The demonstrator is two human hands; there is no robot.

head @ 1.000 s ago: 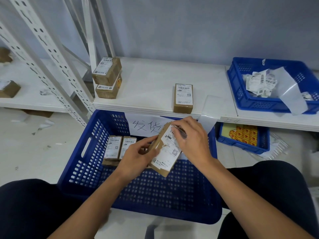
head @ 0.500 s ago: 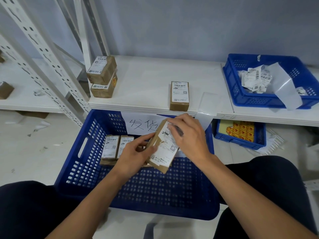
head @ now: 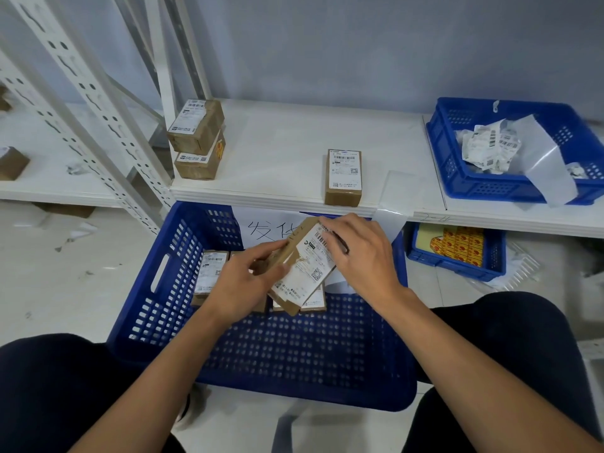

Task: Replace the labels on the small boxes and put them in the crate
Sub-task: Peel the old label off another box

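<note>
At the centre of the frame, over the blue crate [head: 294, 361], I see the label step in hand. A small brown box [head: 287, 253] is held tilted, its white label [head: 313, 269] facing up and wrinkled along its left edge. The left hand [head: 242, 282] grips the box by its long side, fingers curled round it. The right hand [head: 362, 256] lies over the label's upper right, fingers bent, tips at the box's top edge (pinching or pressing, I cannot tell). Next, I judge, the label needs peeling cleanly or smoothing flat. Then the box goes down beside the labelled boxes [head: 210, 271] at the crate's far left.
</note>
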